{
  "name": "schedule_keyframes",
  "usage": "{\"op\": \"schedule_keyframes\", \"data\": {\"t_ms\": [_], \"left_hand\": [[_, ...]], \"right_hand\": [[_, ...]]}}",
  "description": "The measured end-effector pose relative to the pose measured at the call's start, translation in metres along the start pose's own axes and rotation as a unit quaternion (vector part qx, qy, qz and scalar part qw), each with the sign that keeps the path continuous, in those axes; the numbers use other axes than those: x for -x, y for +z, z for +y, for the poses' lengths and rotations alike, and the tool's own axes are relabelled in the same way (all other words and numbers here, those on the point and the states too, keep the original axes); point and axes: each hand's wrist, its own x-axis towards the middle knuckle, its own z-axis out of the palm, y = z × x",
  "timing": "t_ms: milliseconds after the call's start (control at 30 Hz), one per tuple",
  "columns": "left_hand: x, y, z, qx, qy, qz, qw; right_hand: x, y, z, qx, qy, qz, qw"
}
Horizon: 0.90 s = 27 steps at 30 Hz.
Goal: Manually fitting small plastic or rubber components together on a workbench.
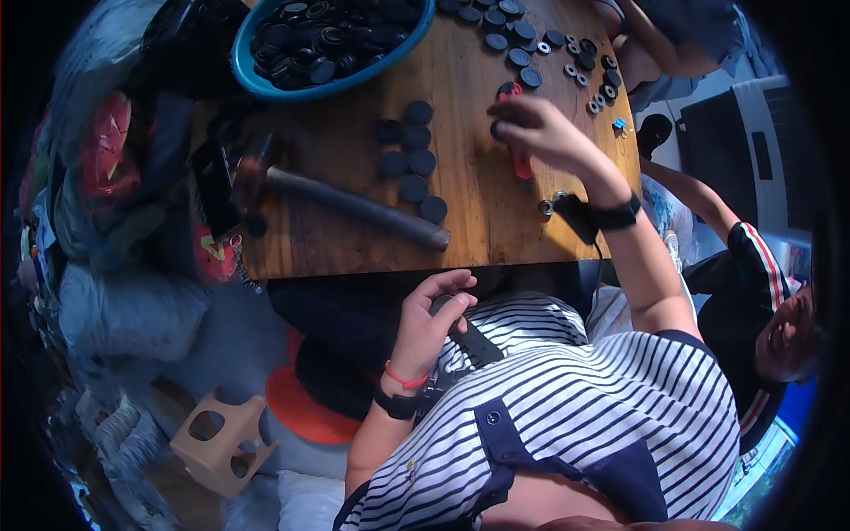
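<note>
My right hand (542, 134) is over the wooden table, its fingers slightly blurred and pinched on a small black disc (499, 131). Under that hand lies a red tool (521, 165), partly covered, so its kind is unclear. Close to the table's front edge, above my lap, my left hand (432, 320) has its fingers curled; something dark shows between thumb and fingers, too hidden to name. Several flat black discs (421, 162) lie in a loose double column on the table. To their left rests a hammer (359, 208), its dark handle pointing toward the near edge.
A blue basin (243, 66) full of black discs and rings stands at the back. More discs (520, 57) and metal-centred rings (582, 80) spread along the far right. A phone-like black object (215, 186) is at left. A person (770, 283) is at right; a brown stool (221, 442) stands below.
</note>
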Motion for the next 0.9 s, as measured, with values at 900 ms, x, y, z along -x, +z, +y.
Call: {"op": "schedule_keyframes", "data": {"t_ms": [900], "left_hand": [[-0.001,0.032,0.017,-0.049,0.144,0.019,0.988]], "right_hand": [[0.126,0.066,-0.075,-0.224,-0.107,-0.050,0.967]]}}
